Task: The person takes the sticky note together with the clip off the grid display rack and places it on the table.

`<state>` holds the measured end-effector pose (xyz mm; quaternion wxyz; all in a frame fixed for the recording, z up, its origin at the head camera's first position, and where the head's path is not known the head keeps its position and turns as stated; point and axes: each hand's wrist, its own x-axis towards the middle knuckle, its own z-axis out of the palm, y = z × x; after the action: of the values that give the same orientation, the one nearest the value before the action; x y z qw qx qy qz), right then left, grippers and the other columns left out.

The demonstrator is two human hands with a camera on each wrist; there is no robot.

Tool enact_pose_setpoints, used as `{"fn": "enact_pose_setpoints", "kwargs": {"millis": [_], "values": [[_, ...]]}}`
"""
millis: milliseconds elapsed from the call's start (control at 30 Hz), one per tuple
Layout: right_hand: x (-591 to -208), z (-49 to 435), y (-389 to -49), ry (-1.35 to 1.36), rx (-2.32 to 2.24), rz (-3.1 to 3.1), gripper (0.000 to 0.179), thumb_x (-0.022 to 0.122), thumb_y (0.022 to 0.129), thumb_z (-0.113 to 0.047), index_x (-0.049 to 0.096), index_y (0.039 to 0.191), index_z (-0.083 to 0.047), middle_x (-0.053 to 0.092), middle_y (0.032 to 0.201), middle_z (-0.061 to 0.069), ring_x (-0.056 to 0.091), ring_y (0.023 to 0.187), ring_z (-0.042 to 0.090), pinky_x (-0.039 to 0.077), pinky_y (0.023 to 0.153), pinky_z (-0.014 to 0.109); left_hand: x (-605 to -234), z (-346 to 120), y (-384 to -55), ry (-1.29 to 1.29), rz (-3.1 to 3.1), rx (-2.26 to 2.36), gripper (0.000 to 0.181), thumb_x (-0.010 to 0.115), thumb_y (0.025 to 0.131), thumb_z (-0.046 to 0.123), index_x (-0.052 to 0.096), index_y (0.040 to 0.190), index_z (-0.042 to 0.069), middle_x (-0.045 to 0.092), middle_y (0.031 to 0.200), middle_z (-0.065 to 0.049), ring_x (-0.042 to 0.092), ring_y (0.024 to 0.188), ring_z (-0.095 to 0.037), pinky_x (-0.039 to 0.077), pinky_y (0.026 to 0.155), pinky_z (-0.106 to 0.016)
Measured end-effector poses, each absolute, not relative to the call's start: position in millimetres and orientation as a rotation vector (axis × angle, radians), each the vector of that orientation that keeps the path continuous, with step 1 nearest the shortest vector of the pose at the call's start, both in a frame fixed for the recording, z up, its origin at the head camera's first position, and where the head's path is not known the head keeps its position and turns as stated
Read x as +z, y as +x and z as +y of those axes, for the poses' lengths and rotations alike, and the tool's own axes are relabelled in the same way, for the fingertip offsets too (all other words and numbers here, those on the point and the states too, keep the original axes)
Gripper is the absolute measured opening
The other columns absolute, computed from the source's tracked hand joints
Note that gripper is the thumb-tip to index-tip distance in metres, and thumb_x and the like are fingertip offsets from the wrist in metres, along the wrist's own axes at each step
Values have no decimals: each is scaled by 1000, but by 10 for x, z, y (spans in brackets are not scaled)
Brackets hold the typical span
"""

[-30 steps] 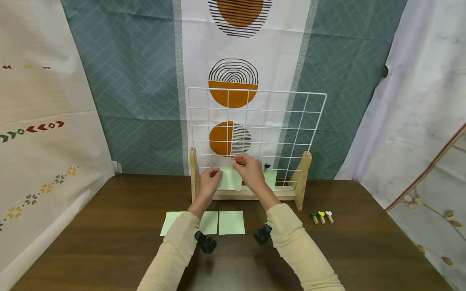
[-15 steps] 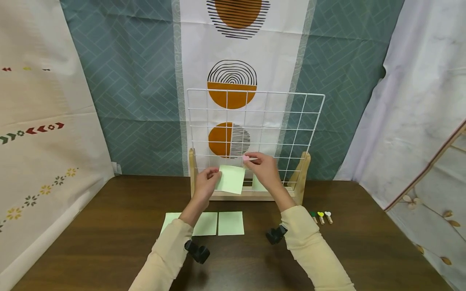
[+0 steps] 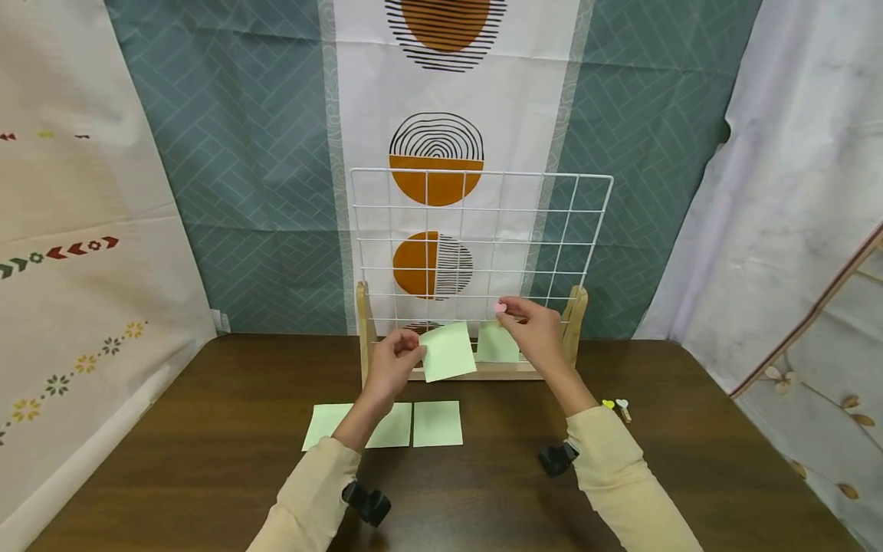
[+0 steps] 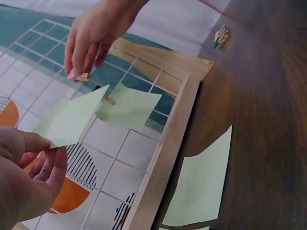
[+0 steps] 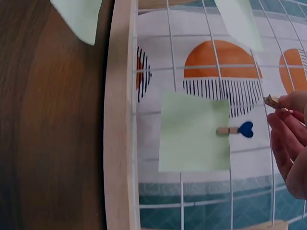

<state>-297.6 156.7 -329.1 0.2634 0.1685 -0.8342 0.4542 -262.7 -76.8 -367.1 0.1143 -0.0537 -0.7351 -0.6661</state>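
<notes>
My left hand (image 3: 395, 368) pinches a pale green paper square (image 3: 450, 353) by its left edge, in front of the wire grid, tilted. To the right, my right hand (image 3: 538, 333) holds a small wooden clothespin with a pink heart (image 3: 500, 307) between thumb and fingertips, apart from that paper. Another green square (image 5: 194, 134) hangs on the grid's lower part, clipped by a clothespin with a blue heart (image 5: 246, 129). The right hand hides that blue heart in the head view.
The white wire grid (image 3: 483, 172) stands in a wooden base (image 3: 507, 371). Several green squares (image 3: 438, 423) lie in a row on the dark table (image 3: 469, 498), partly behind the left arm. Heart clothespins (image 3: 624, 410) lie at the right, partly hidden by the right sleeve.
The right hand has moved right with the pink clothespin, away from the held paper. The left hand has lowered slightly, and its paper has tilted and shifted right.
</notes>
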Motion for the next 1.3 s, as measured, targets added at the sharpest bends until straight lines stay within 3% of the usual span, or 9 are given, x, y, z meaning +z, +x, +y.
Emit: {"fn": "enact_pose_setpoints", "kwargs": {"millis": [267,533,767,1067,1300], "values": [[-3394,1899,-2912,393,1170,-2348,25,68,90,-8,69,112,3,71,99,17,67,90,30,54,77,44,-3730,-664,-2485,-199,-2205,-1918,11,61,92,4,65,97,-5,58,79,-5,56,75,-18,49,66,-28],[-3487,2235,-2862,373,1092,-2397,25,68,89,-8,70,111,2,70,98,18,68,87,32,54,73,44,-3770,-536,-2388,-200,-2220,-1976,12,65,90,6,70,94,-5,63,83,-4,50,75,-12,42,64,-27],[-3536,2528,-2823,385,1049,-2440,25,69,89,-8,69,112,3,71,98,18,67,89,33,54,72,38,-3942,-441,-2419,-147,-2256,-2012,15,69,88,8,72,94,-5,62,80,-1,51,73,-12,42,63,-27],[-3658,2923,-2727,298,983,-2590,29,66,93,-15,66,114,6,68,106,22,64,97,39,52,76,49,-4069,-328,-2460,-155,-2377,-1943,9,69,87,7,74,90,0,64,73,1,58,67,-13,44,63,-29],[-3812,3249,-2675,235,920,-2669,30,64,92,-13,65,114,7,68,104,23,64,95,40,53,74,48,-4162,-248,-2492,-202,-2470,-1793,6,70,85,6,74,87,1,65,75,-1,57,66,-12,46,60,-28]]}}
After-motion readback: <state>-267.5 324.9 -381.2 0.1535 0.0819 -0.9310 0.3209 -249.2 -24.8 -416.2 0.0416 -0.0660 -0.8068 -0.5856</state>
